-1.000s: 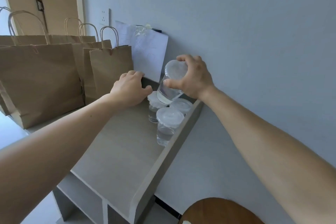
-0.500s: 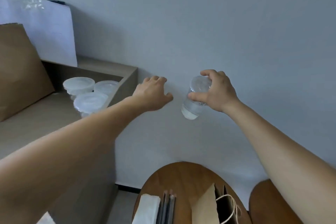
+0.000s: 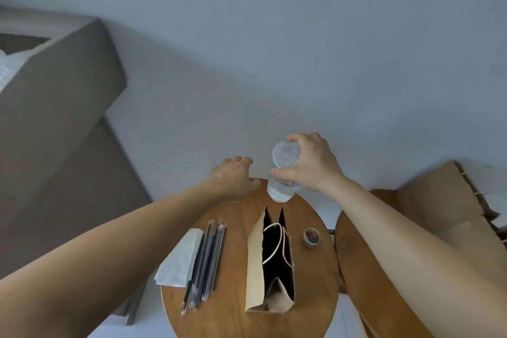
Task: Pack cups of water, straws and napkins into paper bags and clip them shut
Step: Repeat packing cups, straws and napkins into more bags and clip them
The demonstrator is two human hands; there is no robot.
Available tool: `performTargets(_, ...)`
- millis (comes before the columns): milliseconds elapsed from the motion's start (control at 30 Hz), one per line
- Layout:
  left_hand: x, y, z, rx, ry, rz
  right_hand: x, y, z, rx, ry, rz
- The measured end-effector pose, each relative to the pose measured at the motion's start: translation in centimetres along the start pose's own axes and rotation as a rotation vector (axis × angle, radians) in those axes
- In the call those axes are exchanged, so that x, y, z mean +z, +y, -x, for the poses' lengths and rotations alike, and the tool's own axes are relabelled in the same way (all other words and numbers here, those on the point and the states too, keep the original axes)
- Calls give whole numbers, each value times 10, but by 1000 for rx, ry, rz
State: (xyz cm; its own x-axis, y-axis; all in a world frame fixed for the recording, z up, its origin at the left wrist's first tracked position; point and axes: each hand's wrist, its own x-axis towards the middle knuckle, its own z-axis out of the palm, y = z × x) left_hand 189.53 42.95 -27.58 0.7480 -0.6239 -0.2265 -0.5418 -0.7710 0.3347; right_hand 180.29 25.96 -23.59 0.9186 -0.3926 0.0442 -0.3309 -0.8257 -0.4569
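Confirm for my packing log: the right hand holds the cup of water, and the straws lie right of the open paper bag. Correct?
Not quite: the head view shows the straws left of the open paper bag, beside the napkins. The right hand does hold the cup of water.

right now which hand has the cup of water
The right hand grips the lidded cup of water around its top, just beyond the open paper bag; the left hand beside it holds nothing.
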Motion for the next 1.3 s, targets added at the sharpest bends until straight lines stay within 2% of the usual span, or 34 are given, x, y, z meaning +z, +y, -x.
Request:
performTargets(200, 46, 6, 5, -74, -76, 87, 25, 30, 6, -14, -57, -42)
performTargets(300, 74, 2, 18, -61, -250, 141, 40, 37, 13, -20, -99, -68)
performTargets(400, 102, -6, 33, -82, -478, 47, 51, 41, 20, -14, -147, -85)
performTargets(467, 120, -6, 40, -108, -542, 20, 56, 41, 25, -10, -169, -89)
performTargets(600, 143, 10, 44, -210, -428, 26, 60, 41, 32, -6, -164, -65)
performTargets(667, 145, 11, 41, -283, -381, 103, 59, 43, 37, 2, -148, -57)
performTargets(767, 142, 2, 37, -379, -420, 323, 58, 49, 49, 5, -137, -3)
performTargets(867, 141, -8, 36, -425, -444, 386, 59, 54, 65, -42, -180, 112)
performTargets(1100, 149, -20, 34, -393, -469, 449, 91, 59, 98, -362, -428, 482)
performTargets(1300, 155, -31, 43, -284, -455, 430, 140, 48, 95, -376, -604, 745)
